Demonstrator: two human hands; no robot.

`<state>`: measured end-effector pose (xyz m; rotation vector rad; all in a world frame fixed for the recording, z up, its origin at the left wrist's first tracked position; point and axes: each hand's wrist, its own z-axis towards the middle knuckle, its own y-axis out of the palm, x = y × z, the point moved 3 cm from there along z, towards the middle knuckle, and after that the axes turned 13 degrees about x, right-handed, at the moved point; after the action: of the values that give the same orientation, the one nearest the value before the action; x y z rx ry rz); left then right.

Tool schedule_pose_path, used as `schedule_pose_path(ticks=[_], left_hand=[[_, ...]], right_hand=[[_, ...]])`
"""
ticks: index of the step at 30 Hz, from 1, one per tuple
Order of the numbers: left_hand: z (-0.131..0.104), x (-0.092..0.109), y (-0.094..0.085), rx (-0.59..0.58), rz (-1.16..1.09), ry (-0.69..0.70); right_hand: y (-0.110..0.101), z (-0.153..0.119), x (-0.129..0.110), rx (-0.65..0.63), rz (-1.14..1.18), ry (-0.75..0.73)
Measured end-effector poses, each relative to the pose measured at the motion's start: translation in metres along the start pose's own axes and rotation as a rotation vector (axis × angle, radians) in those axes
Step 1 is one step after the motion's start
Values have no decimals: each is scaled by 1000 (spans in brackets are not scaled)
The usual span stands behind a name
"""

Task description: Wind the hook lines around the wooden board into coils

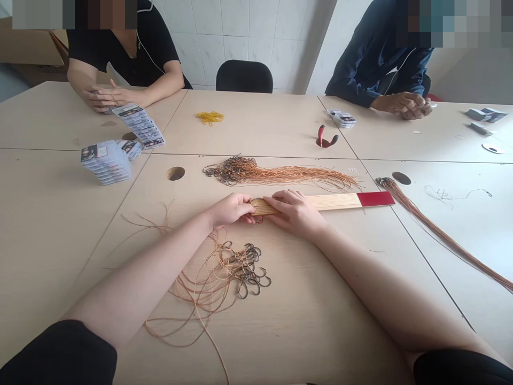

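A flat wooden strip (334,201) with a dark red right end lies across the table in front of me. My left hand (234,209) pinches its left end, where a dark hook seems to sit at the tip. Over the strip, just to the right, rests my right hand (294,213), its fingers wrapped onto the wood. Nearer to me is a loose pile of dark hooks (250,267) with orange lines (200,289) trailing left. Beyond the strip stretches a bundle of hooks with orange lines (280,174).
Another line bundle (441,230) runs along the right. Small packets (106,162) are stacked at the left. Red-handled pliers (326,140) stand in a table hole, and yellow bands (210,117) lie farther back. Two people sit across the table, handling small items.
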<state>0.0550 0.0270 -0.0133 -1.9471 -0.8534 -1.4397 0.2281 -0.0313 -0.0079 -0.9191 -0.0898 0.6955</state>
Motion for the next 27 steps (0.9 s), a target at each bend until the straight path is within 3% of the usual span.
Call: schedule_pose_path(ticks=[27], left_hand=[[0, -1, -1, -9, 3, -21]], right_hand=[[2, 0, 1, 10, 12, 32]])
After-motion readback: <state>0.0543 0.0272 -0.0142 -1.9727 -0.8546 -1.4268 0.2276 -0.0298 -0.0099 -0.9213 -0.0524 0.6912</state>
